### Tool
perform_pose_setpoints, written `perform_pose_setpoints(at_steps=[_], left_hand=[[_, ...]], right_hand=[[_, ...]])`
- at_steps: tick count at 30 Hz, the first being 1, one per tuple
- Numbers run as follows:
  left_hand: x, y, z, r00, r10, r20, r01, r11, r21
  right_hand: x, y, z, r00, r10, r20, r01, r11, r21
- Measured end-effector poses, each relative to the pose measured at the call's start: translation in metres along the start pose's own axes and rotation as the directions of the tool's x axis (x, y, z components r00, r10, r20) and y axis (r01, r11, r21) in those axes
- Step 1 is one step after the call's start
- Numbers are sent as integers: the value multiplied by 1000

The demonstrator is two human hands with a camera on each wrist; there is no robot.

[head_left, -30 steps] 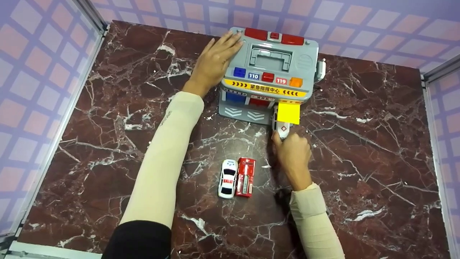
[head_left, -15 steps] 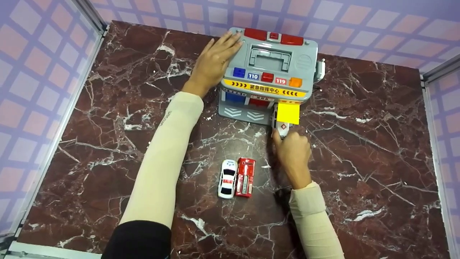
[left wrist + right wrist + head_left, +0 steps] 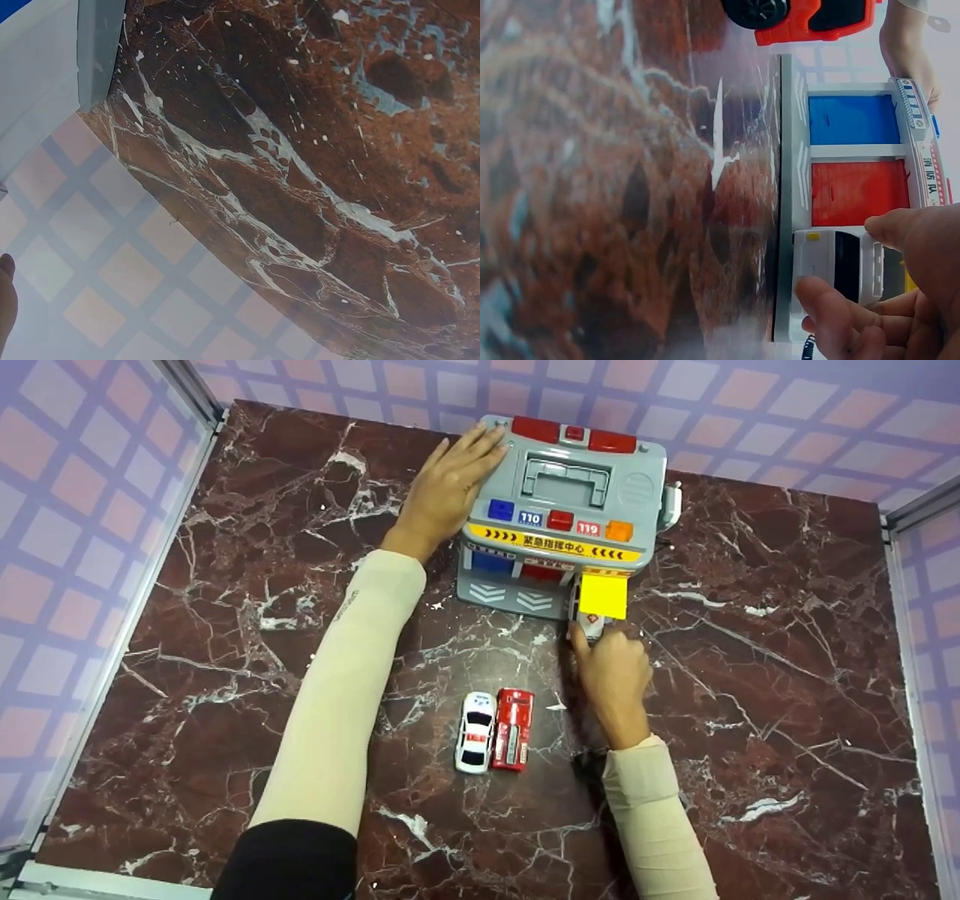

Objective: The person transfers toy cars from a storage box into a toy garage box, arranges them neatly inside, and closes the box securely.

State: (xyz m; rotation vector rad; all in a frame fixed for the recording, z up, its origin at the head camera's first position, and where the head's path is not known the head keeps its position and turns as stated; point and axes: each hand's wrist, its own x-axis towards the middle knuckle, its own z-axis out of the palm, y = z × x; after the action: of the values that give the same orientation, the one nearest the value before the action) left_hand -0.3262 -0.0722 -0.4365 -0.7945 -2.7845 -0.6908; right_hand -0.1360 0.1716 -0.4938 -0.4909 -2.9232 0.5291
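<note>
A grey toy emergency station (image 3: 562, 480) stands at the back of the marbled surface. My left hand (image 3: 442, 491) rests on its left top edge with the fingers stretched out. At the station's right bay, my right hand (image 3: 615, 675) grips the rear of a white toy ambulance (image 3: 591, 624) with a red cross. The ambulance's front part is hidden under the raised yellow door (image 3: 603, 597). In the right wrist view, thumb and fingers lie on either side of the ambulance (image 3: 825, 262). The blue door (image 3: 853, 120) and red door (image 3: 859, 193) beside it are down.
A white toy police car (image 3: 475, 733) and a red toy fire engine (image 3: 513, 730) stand side by side in front of the station. Patterned walls (image 3: 420, 390) enclose the surface at the back and sides. A white piece (image 3: 670, 505) juts from the station's right side.
The ambulance has slid a little farther under the yellow door, and my right hand has moved forward with it. My left hand stays in place.
</note>
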Motion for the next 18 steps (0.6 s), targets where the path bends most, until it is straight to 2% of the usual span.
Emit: perform_pose_setpoints(at_steps=[8, 18], left_hand=[[0, 0, 0, 1000, 2, 0, -2, 1000, -4], [0, -1, 1, 999, 15, -30, -16, 1000, -19]], right_hand=[[3, 1, 4, 1000, -9, -26, 9, 1000, 16], [11, 0, 4, 999, -14, -45, 15, 1000, 22]])
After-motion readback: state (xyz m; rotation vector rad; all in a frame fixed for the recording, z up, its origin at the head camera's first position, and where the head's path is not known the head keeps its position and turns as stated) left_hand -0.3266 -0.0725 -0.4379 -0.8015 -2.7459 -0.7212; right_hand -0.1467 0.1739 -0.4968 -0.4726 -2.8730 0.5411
